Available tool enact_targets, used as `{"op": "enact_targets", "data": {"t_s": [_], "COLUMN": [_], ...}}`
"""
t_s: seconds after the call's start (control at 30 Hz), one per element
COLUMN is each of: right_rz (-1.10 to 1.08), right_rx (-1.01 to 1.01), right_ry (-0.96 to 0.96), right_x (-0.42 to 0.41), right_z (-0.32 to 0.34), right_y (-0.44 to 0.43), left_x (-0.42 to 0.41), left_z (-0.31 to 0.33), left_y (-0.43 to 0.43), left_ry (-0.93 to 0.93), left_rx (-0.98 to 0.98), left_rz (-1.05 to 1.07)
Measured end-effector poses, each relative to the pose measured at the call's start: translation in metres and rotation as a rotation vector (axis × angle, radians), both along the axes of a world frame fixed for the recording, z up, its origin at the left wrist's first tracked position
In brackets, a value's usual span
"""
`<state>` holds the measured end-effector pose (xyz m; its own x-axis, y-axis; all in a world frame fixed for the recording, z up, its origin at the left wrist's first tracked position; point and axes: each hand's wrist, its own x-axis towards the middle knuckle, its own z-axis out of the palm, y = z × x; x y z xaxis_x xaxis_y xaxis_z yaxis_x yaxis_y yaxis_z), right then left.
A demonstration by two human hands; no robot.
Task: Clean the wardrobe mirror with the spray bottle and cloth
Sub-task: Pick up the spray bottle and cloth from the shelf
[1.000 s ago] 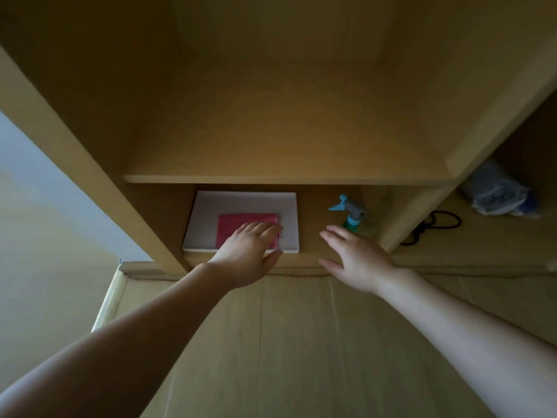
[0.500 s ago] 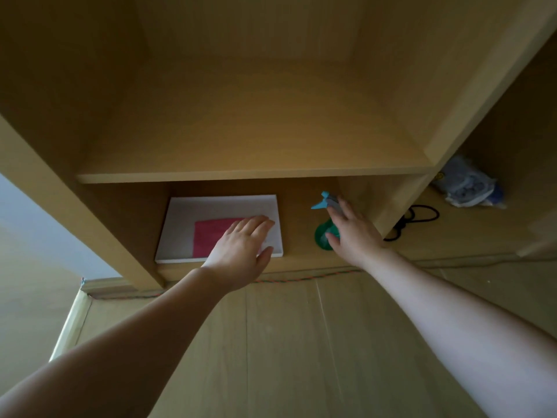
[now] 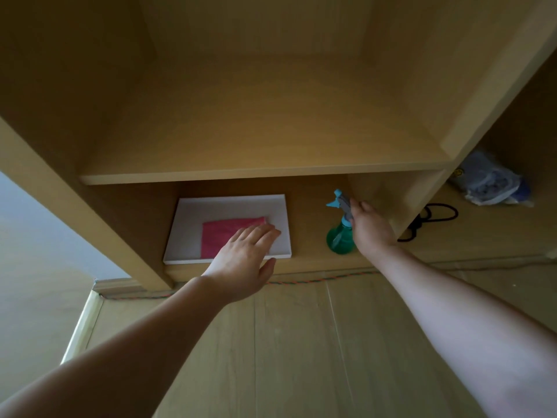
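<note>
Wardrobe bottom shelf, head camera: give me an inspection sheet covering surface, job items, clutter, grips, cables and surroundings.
Surface: wooden bottom shelf carries the tray and the bottle.
Job's things: pink cloth lies flat in the white tray; green spray bottle stands upright to its right; mirror not seen.
Clutter: plastic bag in the right compartment.
Grips: left grip flat, fingers straight over the cloth; right grip holds the spray bottle's neck.
Cables: black cable in the right compartment; twisted cord along the wardrobe's base.
Surroundings: upper shelf; wood floor.

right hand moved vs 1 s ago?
Yes. The right hand went forward past the bottom shelf's front edge into the lower compartment, and it now grips the spray bottle by the neck.
</note>
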<state>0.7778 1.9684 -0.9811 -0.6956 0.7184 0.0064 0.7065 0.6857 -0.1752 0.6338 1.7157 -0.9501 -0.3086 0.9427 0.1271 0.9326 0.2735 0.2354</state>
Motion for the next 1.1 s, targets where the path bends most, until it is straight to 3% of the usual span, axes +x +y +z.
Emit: {"op": "enact_targets", "data": {"t_s": [0.2, 0.6, 0.8, 1.1], "right_rz": [-0.005, 0.433, 0.677, 0.8], "right_rx": [-0.058, -0.146, -0.229, -0.201], "right_ry": [0.148, 0.457, 0.499, 0.525], "right_x": [0.008, 0.024, 0.013, -0.003], "right_z": [0.006, 0.046, 0.061, 0.058], "right_y": [-0.006, -0.077, -0.117, -0.128], "left_x": [0.002, 0.007, 0.01, -0.001], "left_z": [0.002, 0.02, 0.034, 0.036], "left_y": [0.006, 0.005, 0.001, -0.019], "left_ry": [0.002, -0.042, -0.116, -0.305], "left_rx": [0.016, 0.123, 0.096, 0.009], "left_rz": [-0.023, -0.049, -0.046, -0.019]}}
